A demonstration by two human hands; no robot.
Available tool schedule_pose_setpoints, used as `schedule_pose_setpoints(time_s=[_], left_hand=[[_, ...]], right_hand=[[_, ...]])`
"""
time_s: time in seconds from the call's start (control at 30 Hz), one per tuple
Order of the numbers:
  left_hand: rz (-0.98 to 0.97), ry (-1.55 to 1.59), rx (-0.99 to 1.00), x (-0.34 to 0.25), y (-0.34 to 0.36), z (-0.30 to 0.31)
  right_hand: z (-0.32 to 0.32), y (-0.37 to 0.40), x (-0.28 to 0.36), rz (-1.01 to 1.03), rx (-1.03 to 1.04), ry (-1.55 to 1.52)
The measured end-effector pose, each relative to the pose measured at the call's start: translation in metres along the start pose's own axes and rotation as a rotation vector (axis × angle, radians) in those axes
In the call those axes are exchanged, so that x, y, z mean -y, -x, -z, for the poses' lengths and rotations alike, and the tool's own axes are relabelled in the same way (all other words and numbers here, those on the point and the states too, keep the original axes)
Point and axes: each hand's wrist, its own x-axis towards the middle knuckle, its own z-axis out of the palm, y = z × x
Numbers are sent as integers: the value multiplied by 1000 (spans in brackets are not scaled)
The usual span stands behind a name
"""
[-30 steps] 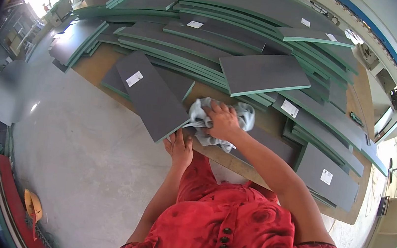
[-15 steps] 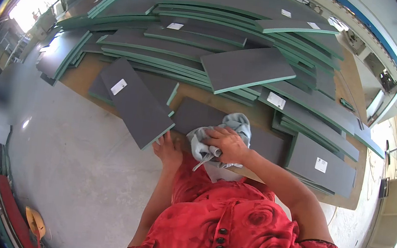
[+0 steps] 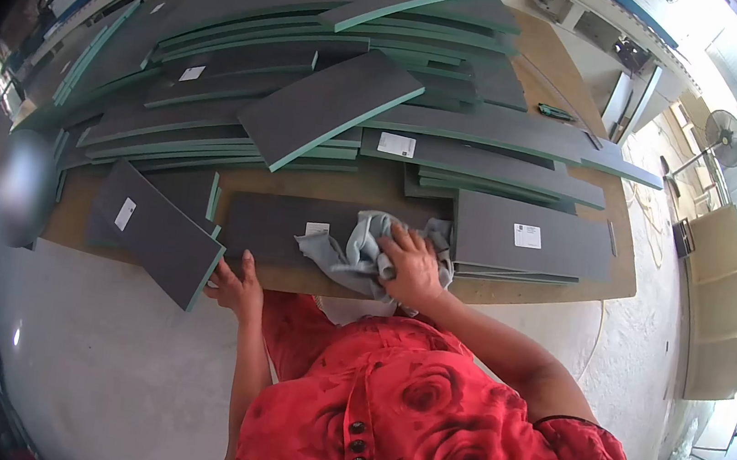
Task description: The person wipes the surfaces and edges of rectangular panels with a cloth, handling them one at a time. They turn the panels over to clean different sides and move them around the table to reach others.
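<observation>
A grey-blue cloth [image 3: 365,246] lies bunched under my right hand [image 3: 412,267], whose fingers press and grip it against a dark grey board [image 3: 273,223]. This board lies flat at the table's near edge, and a white label [image 3: 317,228] shows left of the cloth. My left hand [image 3: 237,289] is at that board's lower left corner, thumb pointing up and fingers apart. Its fingertips are right at the green edge of a slanted labelled board [image 3: 157,227], which juts over the table's front edge. Right of the cloth is a stack topped by another labelled board [image 3: 529,236].
Several stacks of dark boards with green edges cover the far side of the brown table [image 3: 554,294]. One loose board [image 3: 333,106] lies askew on top. A green tool [image 3: 556,112] sits near the right edge. A standing fan [image 3: 725,136] is beyond, at right.
My view has turned right, so the boards sit further left in the picture. The right hand has slid the cloth rightward along the board, and the board's label now shows.
</observation>
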Motion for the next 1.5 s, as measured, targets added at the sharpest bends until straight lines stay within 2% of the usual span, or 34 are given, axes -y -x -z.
schedule_pose_setpoints(time_s=[0.1,0.17,0.2,0.27,0.3,0.4,0.47,0.5,0.57,0.6,0.67,0.7,0.77,0.8,0.87,0.9,0.97,1.0,1.03,1.1,1.13,1.17,1.23,1.33,1.4,1.5], left_hand=[[39,-4,16,3,1,1],[-139,58,-85,22,1,-11],[-139,52,-91,30,3,-16],[-456,295,-268,45,7,-19],[-452,285,-278,46,15,-14],[-311,391,-268,46,49,-3],[-155,756,-150,62,62,-8],[-144,747,-166,59,69,2],[151,1086,102,47,78,35],[153,1081,86,47,75,44],[358,1211,136,47,65,56],[359,1210,128,50,60,56],[408,1206,274,57,51,53],[414,1205,257,53,47,54],[382,1274,433,46,44,60],[386,1272,412,50,46,64],[389,1264,527,53,47,69],[383,1264,535,56,52,72],[215,1190,450,61,62,75],[118,1170,439,69,74,79],[70,1161,432,73,80,82],[152,1177,428,77,84,81],[335,1252,465,73,88,87],[377,1232,422,60,97,103],[391,1268,417,60,95,107],[353,1305,355,27,88,133]], right_hand=[[3,9,1,41,25,-20],[3,11,-1,63,35,-46],[4,12,-4,63,30,-74],[7,13,-6,73,27,-113],[10,14,-5,71,16,-139],[12,18,-6,88,11,-163],[14,18,-7,114,23,-137],[18,18,-6,124,33,-139],[17,18,-9,150,63,-148],[16,17,-9,157,82,-148],[10,16,-3,188,55,-156],[7,16,1,236,65,-188],[8,12,18,364,107,-224],[5,6,23,377,113,-231],[-4,-5,34,511,252,-368],[-10,-9,39,489,306,-395],[-18,-19,72,514,319,-459],[-22,-21,88,515,319,-508],[-29,-23,100,582,303,-492],[-43,-24,118,628,284,-466],[-48,-24,125,731,370,-332],[-50,-24,126,835,457,-197],[-54,-24,120,804,453,-205],[-45,-29,101,740,437,-164],[-31,-32,78,560,272,-208],[-5,-33,40,461,184,-205]])
